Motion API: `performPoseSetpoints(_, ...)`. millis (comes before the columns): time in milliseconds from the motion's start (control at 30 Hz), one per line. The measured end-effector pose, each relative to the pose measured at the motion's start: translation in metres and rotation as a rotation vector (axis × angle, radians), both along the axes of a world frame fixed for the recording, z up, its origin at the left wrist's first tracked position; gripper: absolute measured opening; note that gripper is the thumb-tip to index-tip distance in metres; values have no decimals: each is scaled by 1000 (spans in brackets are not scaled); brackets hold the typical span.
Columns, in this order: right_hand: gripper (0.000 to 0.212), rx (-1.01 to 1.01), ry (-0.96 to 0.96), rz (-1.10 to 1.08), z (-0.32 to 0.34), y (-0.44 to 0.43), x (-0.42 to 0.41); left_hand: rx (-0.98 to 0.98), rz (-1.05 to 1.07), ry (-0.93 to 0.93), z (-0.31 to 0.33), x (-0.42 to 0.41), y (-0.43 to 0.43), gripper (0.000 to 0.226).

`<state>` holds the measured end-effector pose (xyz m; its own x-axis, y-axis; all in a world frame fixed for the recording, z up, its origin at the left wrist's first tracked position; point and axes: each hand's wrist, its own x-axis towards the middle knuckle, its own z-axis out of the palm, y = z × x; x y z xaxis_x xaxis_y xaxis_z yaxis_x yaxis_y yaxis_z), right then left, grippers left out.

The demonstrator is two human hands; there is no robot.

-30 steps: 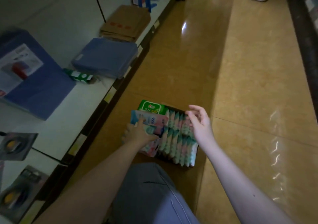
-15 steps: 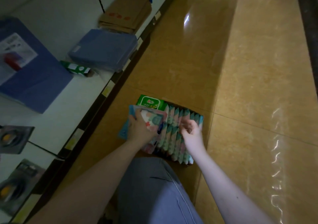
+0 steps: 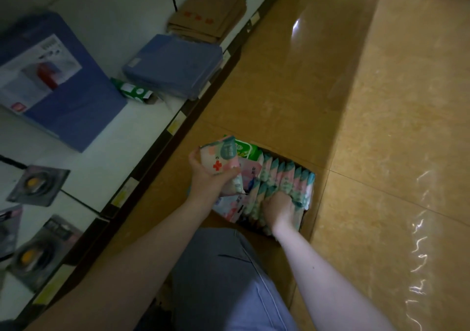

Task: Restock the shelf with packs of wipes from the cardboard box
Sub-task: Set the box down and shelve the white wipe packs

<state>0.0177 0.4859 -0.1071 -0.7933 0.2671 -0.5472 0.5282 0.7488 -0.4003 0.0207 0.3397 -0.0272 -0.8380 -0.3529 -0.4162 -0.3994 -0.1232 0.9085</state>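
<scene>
wipes pack [image 3: 221,162]: left hand [image 3: 206,178] clamped round it, just above the cardboard box's [image 3: 308,225] shelf-side end
right hand [image 3: 278,208]: fingers curled into the upright packs [image 3: 287,178], gripping some
shelf [image 3: 101,152]: green pack [image 3: 133,91], blue folders [image 3: 175,63]
floor [image 3: 381,101]: glossy tan tile, box sits by the shelf

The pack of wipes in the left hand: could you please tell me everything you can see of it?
The pack of wipes is a soft, glossy plastic pouch, pale pink and white, with a teal panel near its top and a red cross below. The left hand grips its lower part, thumb across the front, holding it tilted above the left end of the cardboard box, beside the upright packs. Its print is too blurred to read.
</scene>
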Motion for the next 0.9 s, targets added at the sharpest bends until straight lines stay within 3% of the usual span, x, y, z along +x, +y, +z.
performPoseSetpoints(167, 34, 14, 12, -19, 3, 9, -2, 26, -5, -10, 7, 4, 0, 101)
performPoseSetpoints(267, 10, -17, 16, -30, 19, 11, -11, 26, -15, 6, 14, 1, 4, 96)
performPoseSetpoints(367, 31, -3, 52, -11, 44, 18, -28, -1, -19, 18, 22, -2, 8, 96)
performPoseSetpoints(433, 24, -53, 116, 1, 63, 24, -37, -11, -22, 11, 25, -5, 10, 99)
performPoseSetpoints(500, 17, -184, 219, -37, 80, 26, -43, 0, -23, 21, 32, -7, 12, 99)
performPoseSetpoints(600, 23, -487, 337, -157, 92, 19, -51, 2, -20, 49, 45, -10, 11, 96)
performPoseSetpoints(767, 25, -1026, 261, -323, 125, -16, -60, 53, 29, 143, 80, -17, -11, 64)
performPoseSetpoints(900, 32, -1203, 209, -291, 159, -58, -73, 30, 106, 198, 118, -24, -45, 37)
